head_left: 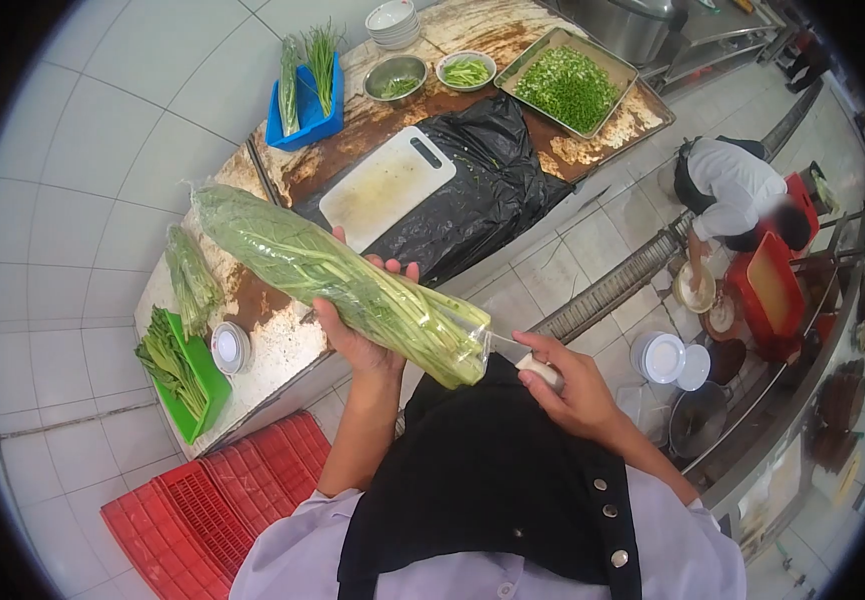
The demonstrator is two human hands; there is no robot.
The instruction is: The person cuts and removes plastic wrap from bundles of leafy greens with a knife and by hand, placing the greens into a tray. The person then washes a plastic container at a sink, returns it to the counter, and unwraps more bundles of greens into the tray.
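Note:
A long bundle of leafy green vegetables [343, 275] in clear plastic wrap lies across my left hand [363, 325], whose fingers curl round it from below. Its stems point down to the right. My right hand [568, 390] grips the white handle of a knife [541, 372]; the blade reaches toward the cut stem end, partly hidden by it. Beyond the bundle, a white cutting board [389, 188] rests on a black plastic sheet [493, 190] on the worn table.
Blue basket [305, 122] of greens, bowls [396, 80] and a tray of chopped greens [568, 82] stand at the back. At left are a green basket [198, 385] and red crates [218, 510]. A person [738, 195] bends over basins at right.

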